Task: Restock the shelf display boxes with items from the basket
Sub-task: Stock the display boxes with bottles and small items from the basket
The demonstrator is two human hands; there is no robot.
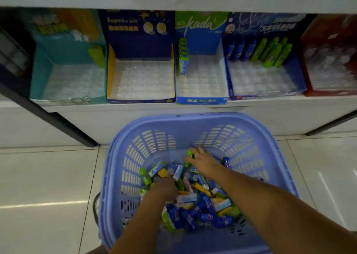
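A lilac plastic basket (pixel 119 157) stands on the floor below the shelf, filled with several small packs in green, dark blue, yellow and white (pixel 195 211). My left hand (pixel 165 186) is dug into the pile, its fingers hidden among the packs. My right hand (pixel 202 160) is at the far side of the pile, fingers curled round a green bottle (pixel 190 153). On the shelf stand display boxes: a teal one (pixel 38 79), a navy and yellow one (pixel 111 70), a blue "kada" one (pixel 201 100) with a row of green packs, and a dark blue one (pixel 230 79) with blue and green bottles.
A red display box (pixel 307 46) stands at the far right of the shelf. A dark metal shelf post (pixel 58 122) slants down at the left, another (pixel 332 122) at the right. White glossy floor tiles (pixel 48 186) surround the basket.
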